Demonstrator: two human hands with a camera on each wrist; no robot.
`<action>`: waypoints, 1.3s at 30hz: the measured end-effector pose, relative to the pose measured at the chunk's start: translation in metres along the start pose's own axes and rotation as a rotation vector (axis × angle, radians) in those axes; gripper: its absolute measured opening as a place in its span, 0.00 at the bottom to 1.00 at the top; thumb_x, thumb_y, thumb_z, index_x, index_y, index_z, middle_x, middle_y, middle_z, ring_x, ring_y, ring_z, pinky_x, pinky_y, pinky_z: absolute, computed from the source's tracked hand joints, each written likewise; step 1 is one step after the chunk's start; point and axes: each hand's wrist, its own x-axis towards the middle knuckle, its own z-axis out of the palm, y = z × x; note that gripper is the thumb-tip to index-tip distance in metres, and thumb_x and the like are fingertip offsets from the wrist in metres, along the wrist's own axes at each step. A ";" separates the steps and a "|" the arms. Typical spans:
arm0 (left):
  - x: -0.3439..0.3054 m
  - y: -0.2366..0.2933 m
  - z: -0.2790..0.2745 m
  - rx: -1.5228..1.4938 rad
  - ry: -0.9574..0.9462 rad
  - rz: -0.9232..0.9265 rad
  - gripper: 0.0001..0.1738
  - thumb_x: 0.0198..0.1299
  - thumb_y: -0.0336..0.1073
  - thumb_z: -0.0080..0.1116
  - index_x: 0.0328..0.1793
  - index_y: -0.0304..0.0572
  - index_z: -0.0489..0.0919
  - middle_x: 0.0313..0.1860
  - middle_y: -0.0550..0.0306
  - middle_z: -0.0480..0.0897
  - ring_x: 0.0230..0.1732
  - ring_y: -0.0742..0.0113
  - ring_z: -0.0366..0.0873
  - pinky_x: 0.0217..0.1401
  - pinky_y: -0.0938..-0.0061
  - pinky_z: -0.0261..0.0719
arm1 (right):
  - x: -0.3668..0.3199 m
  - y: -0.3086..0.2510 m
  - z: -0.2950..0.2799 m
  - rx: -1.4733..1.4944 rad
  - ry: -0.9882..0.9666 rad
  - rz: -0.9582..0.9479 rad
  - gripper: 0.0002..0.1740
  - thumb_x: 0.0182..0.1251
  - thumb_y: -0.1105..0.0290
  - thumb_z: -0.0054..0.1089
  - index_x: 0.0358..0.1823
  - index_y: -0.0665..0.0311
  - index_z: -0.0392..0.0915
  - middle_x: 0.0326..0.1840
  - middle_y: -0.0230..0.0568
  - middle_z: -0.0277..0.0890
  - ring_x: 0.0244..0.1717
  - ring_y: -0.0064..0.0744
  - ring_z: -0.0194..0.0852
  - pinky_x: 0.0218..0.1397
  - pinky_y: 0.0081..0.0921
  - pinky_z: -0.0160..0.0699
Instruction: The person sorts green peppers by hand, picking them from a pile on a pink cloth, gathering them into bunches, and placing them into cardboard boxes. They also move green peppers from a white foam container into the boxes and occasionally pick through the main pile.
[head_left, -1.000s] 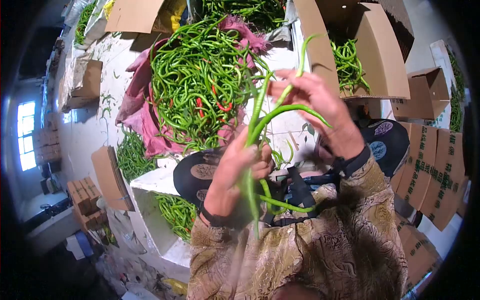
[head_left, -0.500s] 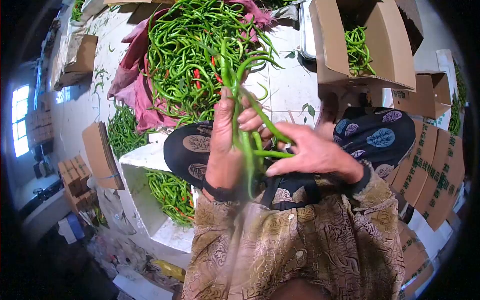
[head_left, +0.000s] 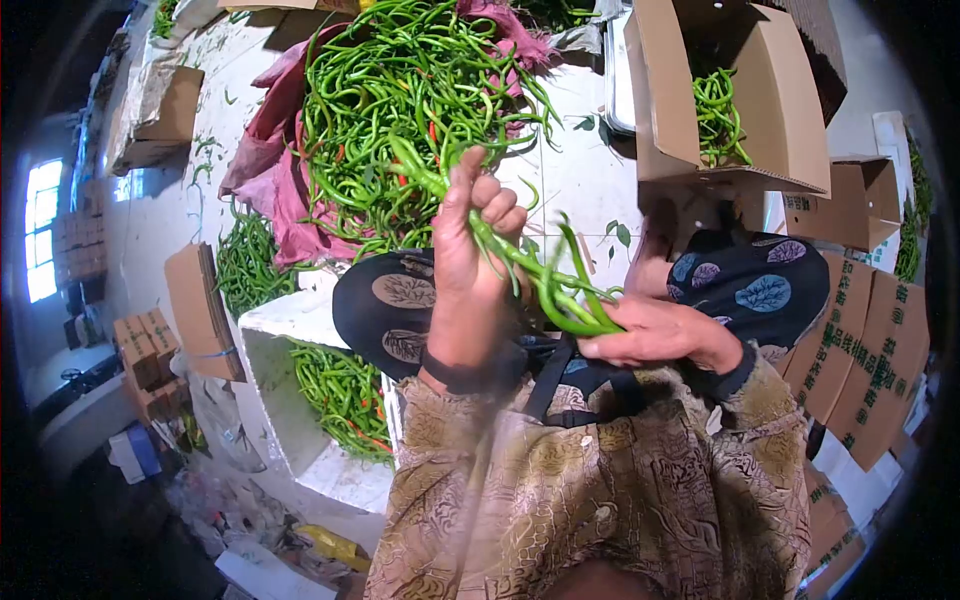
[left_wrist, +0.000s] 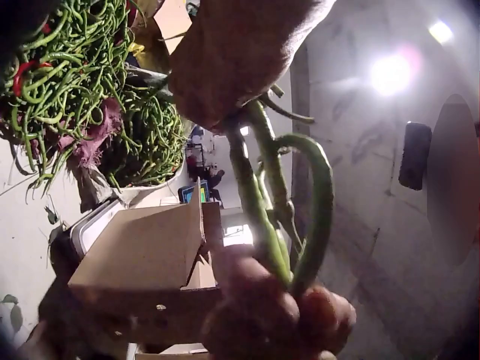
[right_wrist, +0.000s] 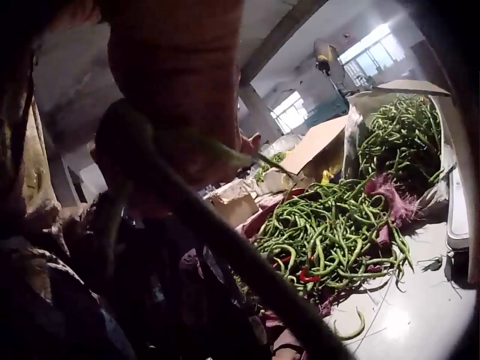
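A small bunch of long green chili peppers (head_left: pixel 520 262) slants across the front of the person's lap in the head view. The left hand (head_left: pixel 470 245) grips the bunch in curled fingers, and the upper ends stick out past its thumb. At the lower right ends, the right hand (head_left: pixel 670 333) pinches the pepper tips between thumb and fingers. From the left wrist view, the peppers (left_wrist: pixel 262 202) span the space between the two hands. Dark and blurred, the right hand (right_wrist: pixel 176 82) fills the upper part of the right wrist view, with a pepper crossing below it.
A big heap of green chilies (head_left: pixel 385 120) with a few red ones lies on pink sacking (head_left: pixel 255 185) ahead. To the right stands an open cardboard box (head_left: pixel 665 100) holding some chilies. A white foam box (head_left: pixel 300 318) with more chilies is at the left knee. Flattened cartons (head_left: pixel 865 350) lean at far right.
The right hand came down from the upper right, where it held a pepper apart, and now pinches the bunch's lower ends. The left hand's bunch swung from upright to slanting.
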 end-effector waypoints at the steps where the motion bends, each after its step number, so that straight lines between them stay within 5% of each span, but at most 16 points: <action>1: 0.002 0.004 -0.003 -0.075 -0.056 0.007 0.18 0.71 0.43 0.49 0.61 0.43 0.69 0.23 0.70 0.58 0.24 0.78 0.57 0.27 0.82 0.60 | -0.012 -0.003 -0.003 -0.028 -0.045 -0.101 0.16 0.70 0.57 0.54 0.41 0.64 0.71 0.24 0.33 0.69 0.26 0.22 0.66 0.30 0.26 0.67; 4: 0.003 0.011 0.001 0.057 -0.046 0.127 0.19 0.71 0.44 0.49 0.60 0.42 0.68 0.23 0.69 0.58 0.24 0.77 0.57 0.27 0.82 0.58 | -0.045 -0.006 -0.012 -0.241 -0.027 -0.272 0.15 0.68 0.58 0.58 0.44 0.63 0.71 0.23 0.34 0.71 0.23 0.23 0.67 0.27 0.27 0.68; 6: 0.003 0.009 0.004 0.141 -0.023 0.156 0.19 0.71 0.44 0.48 0.62 0.42 0.66 0.23 0.69 0.57 0.24 0.77 0.56 0.26 0.81 0.58 | -0.075 -0.017 -0.025 -0.236 -0.092 -0.122 0.15 0.66 0.61 0.60 0.43 0.66 0.73 0.25 0.34 0.73 0.25 0.23 0.70 0.28 0.26 0.70; 9: -0.002 0.000 0.010 0.316 0.003 0.194 0.23 0.69 0.41 0.50 0.66 0.39 0.63 0.23 0.65 0.64 0.22 0.77 0.61 0.25 0.81 0.60 | -0.116 -0.028 -0.026 0.302 0.149 -0.060 0.11 0.55 0.70 0.63 0.36 0.70 0.75 0.27 0.37 0.76 0.25 0.22 0.75 0.26 0.17 0.71; 10: -0.005 -0.004 0.016 0.310 -0.003 0.188 0.23 0.69 0.41 0.50 0.66 0.39 0.63 0.23 0.65 0.64 0.22 0.77 0.61 0.25 0.81 0.60 | -0.116 -0.023 -0.018 0.350 0.383 -0.173 0.13 0.55 0.71 0.61 0.40 0.72 0.75 0.23 0.34 0.73 0.20 0.21 0.70 0.25 0.15 0.68; 13: -0.009 -0.016 0.022 0.823 -0.100 0.089 0.33 0.64 0.41 0.54 0.72 0.37 0.58 0.26 0.62 0.69 0.21 0.77 0.65 0.22 0.81 0.66 | -0.077 -0.030 -0.013 0.580 0.524 -0.404 0.18 0.63 0.67 0.57 0.50 0.72 0.71 0.30 0.35 0.72 0.24 0.18 0.67 0.27 0.15 0.66; 17: -0.018 -0.037 0.030 1.073 -0.065 -0.058 0.35 0.61 0.28 0.52 0.74 0.34 0.55 0.38 0.60 0.74 0.31 0.75 0.69 0.34 0.81 0.70 | -0.023 -0.038 -0.015 0.646 0.653 -0.479 0.23 0.65 0.63 0.60 0.56 0.70 0.69 0.43 0.36 0.73 0.41 0.21 0.72 0.43 0.18 0.72; 20: -0.015 -0.055 -0.002 1.676 -0.282 0.248 0.37 0.55 0.25 0.53 0.72 0.29 0.55 0.53 0.42 0.71 0.53 0.52 0.72 0.57 0.66 0.71 | 0.017 -0.044 -0.012 0.509 0.690 -0.486 0.31 0.56 0.62 0.71 0.57 0.68 0.69 0.47 0.36 0.73 0.49 0.26 0.72 0.56 0.23 0.72; 21: -0.019 -0.061 -0.007 1.747 -0.222 0.293 0.40 0.50 0.26 0.55 0.72 0.27 0.55 0.63 0.34 0.65 0.65 0.42 0.64 0.69 0.61 0.61 | 0.027 -0.043 -0.007 0.444 0.786 -0.520 0.31 0.54 0.61 0.73 0.55 0.68 0.70 0.47 0.35 0.73 0.49 0.24 0.71 0.55 0.22 0.72; 22: -0.023 -0.064 -0.012 1.739 -0.222 0.289 0.40 0.50 0.26 0.55 0.72 0.27 0.55 0.63 0.34 0.65 0.65 0.42 0.64 0.69 0.61 0.61 | 0.036 -0.037 -0.007 0.315 0.886 -0.561 0.26 0.56 0.63 0.71 0.53 0.67 0.71 0.45 0.34 0.73 0.46 0.22 0.72 0.52 0.21 0.73; 24: -0.025 -0.066 -0.017 1.849 -0.308 0.259 0.43 0.50 0.27 0.58 0.73 0.26 0.53 0.68 0.33 0.59 0.71 0.43 0.58 0.72 0.61 0.57 | 0.035 -0.032 -0.015 0.572 0.752 -0.462 0.23 0.59 0.65 0.69 0.52 0.67 0.72 0.43 0.32 0.74 0.42 0.20 0.72 0.49 0.20 0.74; 25: -0.026 -0.060 0.004 1.515 -0.191 -0.054 0.44 0.51 0.28 0.59 0.74 0.28 0.52 0.72 0.37 0.58 0.74 0.48 0.55 0.73 0.62 0.56 | 0.035 -0.023 -0.022 0.687 0.676 -0.480 0.21 0.61 0.66 0.67 0.52 0.67 0.72 0.42 0.33 0.75 0.42 0.20 0.73 0.48 0.21 0.75; 26: -0.029 -0.057 0.023 1.251 -0.150 -0.145 0.44 0.53 0.29 0.60 0.74 0.28 0.52 0.73 0.42 0.58 0.74 0.54 0.56 0.73 0.65 0.58 | 0.033 -0.015 -0.030 0.801 0.600 -0.496 0.20 0.62 0.67 0.65 0.52 0.67 0.72 0.42 0.33 0.76 0.41 0.21 0.75 0.47 0.21 0.76; 29: -0.028 -0.050 0.015 1.096 -0.154 -0.091 0.40 0.57 0.30 0.56 0.75 0.32 0.54 0.70 0.45 0.64 0.72 0.57 0.62 0.71 0.67 0.62 | 0.021 -0.014 -0.039 0.953 0.423 -0.605 0.21 0.62 0.72 0.60 0.56 0.72 0.70 0.45 0.45 0.78 0.44 0.32 0.80 0.51 0.27 0.80; 32: -0.035 -0.049 0.017 1.016 0.074 -0.151 0.32 0.62 0.33 0.54 0.72 0.34 0.60 0.65 0.50 0.70 0.61 0.67 0.72 0.57 0.76 0.73 | 0.020 -0.010 -0.045 1.167 0.321 -0.649 0.28 0.61 0.75 0.53 0.64 0.74 0.64 0.48 0.54 0.77 0.46 0.43 0.81 0.54 0.35 0.81; 39: -0.053 -0.050 0.004 1.041 0.178 -0.261 0.17 0.64 0.32 0.49 0.57 0.35 0.76 0.45 0.55 0.81 0.45 0.72 0.76 0.47 0.77 0.75 | 0.026 -0.007 -0.045 1.322 0.121 -0.776 0.31 0.61 0.72 0.53 0.66 0.77 0.60 0.48 0.52 0.75 0.45 0.40 0.78 0.57 0.39 0.77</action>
